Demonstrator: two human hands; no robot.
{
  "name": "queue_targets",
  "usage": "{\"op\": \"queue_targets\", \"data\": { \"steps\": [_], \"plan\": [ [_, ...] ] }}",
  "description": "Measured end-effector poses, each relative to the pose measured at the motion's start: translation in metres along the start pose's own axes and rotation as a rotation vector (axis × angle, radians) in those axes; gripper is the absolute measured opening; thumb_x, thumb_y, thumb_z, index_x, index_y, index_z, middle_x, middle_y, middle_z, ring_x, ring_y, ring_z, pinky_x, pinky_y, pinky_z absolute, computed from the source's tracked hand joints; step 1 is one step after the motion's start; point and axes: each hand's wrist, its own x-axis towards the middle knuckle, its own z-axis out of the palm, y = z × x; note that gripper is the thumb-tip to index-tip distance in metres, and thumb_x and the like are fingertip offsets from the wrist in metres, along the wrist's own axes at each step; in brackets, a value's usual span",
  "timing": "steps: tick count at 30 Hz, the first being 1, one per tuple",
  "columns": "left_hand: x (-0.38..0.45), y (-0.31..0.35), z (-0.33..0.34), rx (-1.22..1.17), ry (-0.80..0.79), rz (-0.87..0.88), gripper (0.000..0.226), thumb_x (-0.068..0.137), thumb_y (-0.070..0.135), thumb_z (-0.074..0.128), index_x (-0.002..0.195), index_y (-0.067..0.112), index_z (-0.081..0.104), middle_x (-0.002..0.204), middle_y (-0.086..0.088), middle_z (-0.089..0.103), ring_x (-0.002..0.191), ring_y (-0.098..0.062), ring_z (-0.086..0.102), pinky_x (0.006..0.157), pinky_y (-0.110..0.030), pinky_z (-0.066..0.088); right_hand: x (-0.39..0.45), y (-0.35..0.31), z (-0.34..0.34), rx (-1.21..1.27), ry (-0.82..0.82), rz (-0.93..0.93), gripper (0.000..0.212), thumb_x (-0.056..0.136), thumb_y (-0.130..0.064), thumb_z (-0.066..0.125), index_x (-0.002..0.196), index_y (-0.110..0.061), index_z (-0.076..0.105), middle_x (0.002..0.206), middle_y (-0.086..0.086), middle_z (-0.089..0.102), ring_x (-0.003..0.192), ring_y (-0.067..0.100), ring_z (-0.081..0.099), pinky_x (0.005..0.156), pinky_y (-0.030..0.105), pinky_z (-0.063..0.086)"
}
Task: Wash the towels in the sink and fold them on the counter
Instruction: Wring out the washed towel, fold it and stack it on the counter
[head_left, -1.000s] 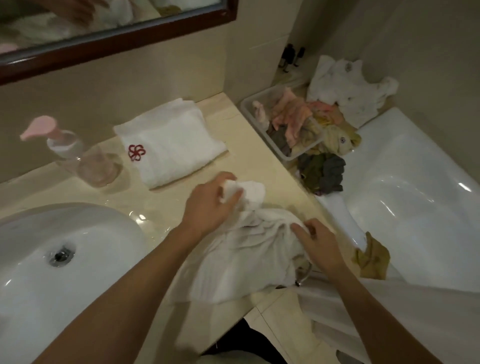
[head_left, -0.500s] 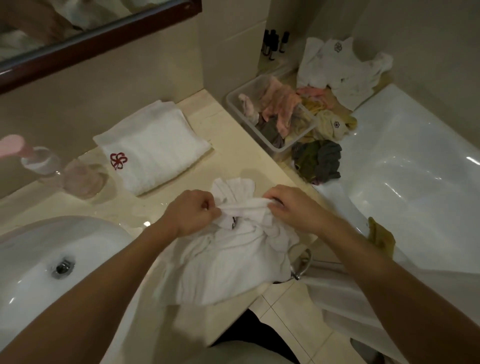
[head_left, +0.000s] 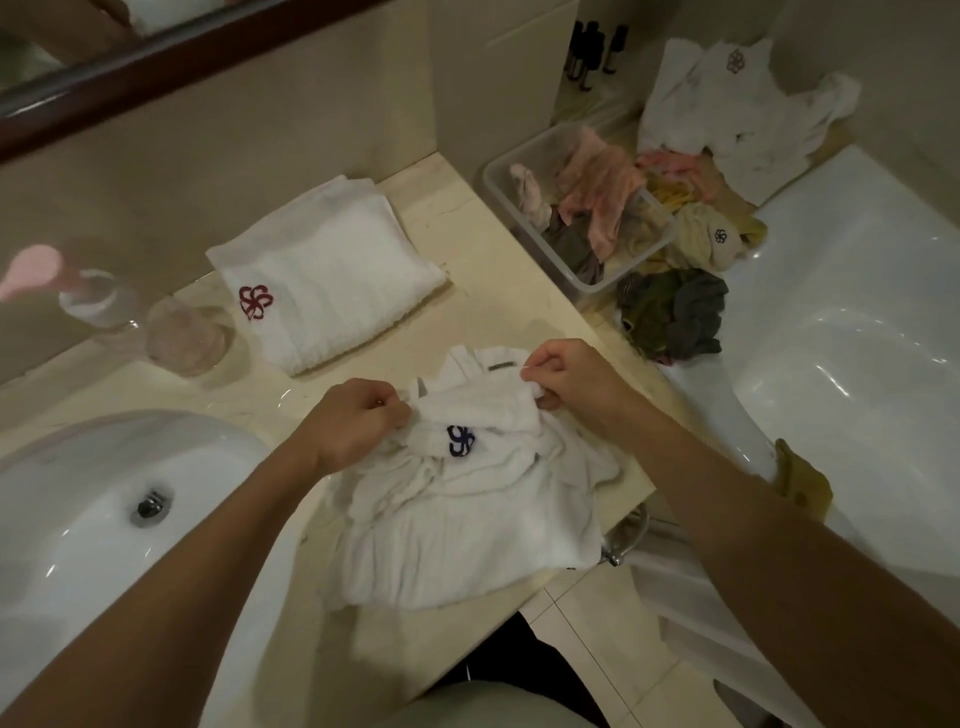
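Note:
A crumpled white towel (head_left: 467, 525) with a dark blue flower logo lies on the beige counter (head_left: 467, 234), its lower part hanging over the front edge. My left hand (head_left: 353, 421) pinches its upper left edge. My right hand (head_left: 571, 379) pinches its upper right edge, and the cloth is bunched between them. A folded white towel (head_left: 332, 280) with a red flower logo lies farther back on the counter. The white sink (head_left: 78, 519) with its metal drain is at the left.
A pink-topped soap pump bottle (head_left: 104, 312) stands behind the sink. A clear plastic bin (head_left: 524, 156) of coloured cloths sits at the counter's right end, with loose cloths (head_left: 675, 312) and white towels (head_left: 737, 114) beside it. The white bathtub (head_left: 857, 338) lies to the right.
Both hands have moved up to the towel's top edge and drawn slightly apart, turning the blue logo into view. The view has shifted a little to the right.

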Motion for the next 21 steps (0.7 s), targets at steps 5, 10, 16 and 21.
{"op": "queue_targets", "data": {
  "steps": [5, 10, 16, 21],
  "plan": [
    [0.003, 0.002, 0.002, 0.002, 0.029, -0.020, 0.025, 0.091, 0.018, 0.056, 0.066, 0.014, 0.058, 0.064, 0.000, 0.054, 0.062, -0.016, 0.046, 0.057, -0.029, 0.033, 0.013, 0.004, 0.019, -0.252, 0.233, -0.218, 0.018, 0.089, -0.020, 0.074, 0.085, -0.010, 0.060, 0.063, 0.000, 0.055, 0.058, 0.012, 0.052, 0.058, 0.022, 0.043],
    [0.007, 0.003, 0.002, -0.005, 0.059, -0.035, 0.022, 0.091, 0.023, 0.057, 0.073, 0.011, 0.062, 0.065, 0.000, 0.057, 0.063, -0.016, 0.049, 0.058, -0.029, 0.036, 0.022, 0.006, 0.024, -0.480, 0.309, -0.314, 0.020, 0.090, -0.028, 0.071, 0.093, -0.011, 0.060, 0.094, 0.000, 0.050, 0.077, 0.019, 0.053, 0.066, 0.030, 0.040],
    [0.011, -0.001, 0.000, -0.024, 0.116, -0.066, 0.020, 0.090, 0.028, 0.059, 0.078, 0.013, 0.065, 0.070, 0.000, 0.063, 0.063, -0.016, 0.052, 0.058, -0.029, 0.038, 0.017, 0.002, 0.031, -0.687, 0.375, -0.231, 0.023, 0.098, -0.029, 0.060, 0.104, -0.008, 0.055, 0.106, 0.010, 0.054, 0.081, 0.020, 0.047, 0.068, 0.030, 0.036],
    [0.010, -0.005, -0.006, -0.122, 0.168, -0.037, 0.035, 0.092, 0.049, 0.060, 0.081, 0.017, 0.066, 0.082, 0.004, 0.065, 0.072, -0.014, 0.058, 0.061, -0.029, 0.040, 0.021, -0.007, 0.028, -0.761, 0.285, -0.097, 0.036, 0.101, -0.035, 0.055, 0.117, -0.005, 0.049, 0.117, 0.014, 0.058, 0.100, 0.034, 0.059, 0.077, 0.035, 0.040]
  ]
}}
